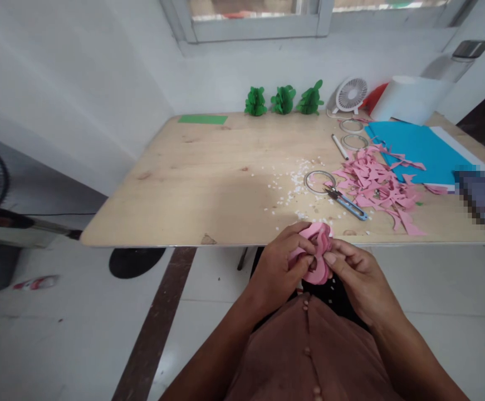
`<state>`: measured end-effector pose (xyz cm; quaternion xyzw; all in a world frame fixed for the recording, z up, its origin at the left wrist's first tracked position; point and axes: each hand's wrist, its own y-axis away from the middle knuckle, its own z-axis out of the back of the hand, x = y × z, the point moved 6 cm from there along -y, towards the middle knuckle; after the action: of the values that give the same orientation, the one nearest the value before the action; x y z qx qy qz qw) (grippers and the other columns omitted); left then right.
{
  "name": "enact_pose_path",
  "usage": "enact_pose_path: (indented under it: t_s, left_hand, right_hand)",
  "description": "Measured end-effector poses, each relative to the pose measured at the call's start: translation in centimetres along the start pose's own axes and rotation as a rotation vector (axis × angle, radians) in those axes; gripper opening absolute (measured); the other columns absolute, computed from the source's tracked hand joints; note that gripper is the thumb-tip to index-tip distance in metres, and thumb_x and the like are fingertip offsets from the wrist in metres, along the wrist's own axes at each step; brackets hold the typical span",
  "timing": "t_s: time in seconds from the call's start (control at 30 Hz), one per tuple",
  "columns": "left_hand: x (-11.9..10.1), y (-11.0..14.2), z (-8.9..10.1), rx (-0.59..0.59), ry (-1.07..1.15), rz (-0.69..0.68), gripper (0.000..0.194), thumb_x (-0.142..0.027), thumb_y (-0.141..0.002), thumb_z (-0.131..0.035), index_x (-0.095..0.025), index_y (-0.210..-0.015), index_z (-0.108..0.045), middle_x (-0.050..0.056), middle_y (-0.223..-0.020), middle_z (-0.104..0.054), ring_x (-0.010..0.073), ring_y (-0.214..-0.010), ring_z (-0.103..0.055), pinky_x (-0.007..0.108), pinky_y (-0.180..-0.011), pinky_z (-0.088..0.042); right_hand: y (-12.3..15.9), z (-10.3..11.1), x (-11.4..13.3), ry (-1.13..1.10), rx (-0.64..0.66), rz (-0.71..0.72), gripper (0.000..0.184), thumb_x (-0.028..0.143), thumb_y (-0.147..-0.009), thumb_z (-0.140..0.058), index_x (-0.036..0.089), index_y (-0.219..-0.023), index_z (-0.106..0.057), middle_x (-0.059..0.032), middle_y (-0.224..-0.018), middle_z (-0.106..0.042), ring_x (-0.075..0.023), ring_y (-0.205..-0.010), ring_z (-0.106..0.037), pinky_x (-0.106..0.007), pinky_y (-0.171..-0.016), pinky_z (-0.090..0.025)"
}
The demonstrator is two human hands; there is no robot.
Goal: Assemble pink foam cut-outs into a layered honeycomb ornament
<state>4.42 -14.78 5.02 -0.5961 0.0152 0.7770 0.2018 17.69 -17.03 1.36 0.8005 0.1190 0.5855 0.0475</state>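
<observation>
Just off the table's front edge, above my lap, both hands grip a layered pink paper cutout (319, 268) with rounded, petal-like edges. My left hand (282, 259) is closed on its left side, fingertips reaching into the folds. Thumb and fingers of my right hand (361, 273) pinch the right edge. Some of the inner layers are hidden behind my fingers. Blue-handled thread snips (351, 206) lie on the table beyond my right hand, beside a ring-shaped roll of tape (319, 182).
Pink paper scraps (376, 181) and small white bits (292, 184) cover part of the wooden table (175, 184). Behind them are two more tape rolls, a white marker (339, 147), blue sheets (413, 147) and a small fan (351, 94). Green paper figures (284, 100) stand along the wall.
</observation>
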Motion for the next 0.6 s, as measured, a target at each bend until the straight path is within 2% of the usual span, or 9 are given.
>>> enact_pose_path:
  t_s: [0.4,0.6]
  left_hand:
    - [0.46,0.42,-0.11,-0.043,0.063,0.006,0.015,-0.007,-0.077,-0.056,-0.019,-0.082,-0.063,0.009,-0.122,-0.061,0.0218,-0.114,-0.057,0.036,-0.097,-0.042]
    - [0.42,0.15,-0.16,-0.042,0.062,0.002,0.015,-0.007,-0.076,-0.056,-0.019,-0.081,-0.064,0.009,-0.120,-0.062,0.0213,-0.115,-0.056,0.035,-0.097,-0.042]
  right_hand:
    - [0.10,-0.12,-0.07,0.011,0.018,-0.012,0.026,0.034,-0.081,-0.067,0.024,-0.105,-0.070,-0.0031,-0.090,-0.072,-0.0146,-0.072,-0.063,-0.024,-0.068,-0.050]
    - [0.07,-0.24,0.20,0.013,0.037,0.010,0.022,0.032,-0.083,-0.066,0.025,-0.104,-0.070,-0.0018,-0.088,-0.071,-0.0120,-0.068,-0.059,-0.023,-0.067,-0.048]
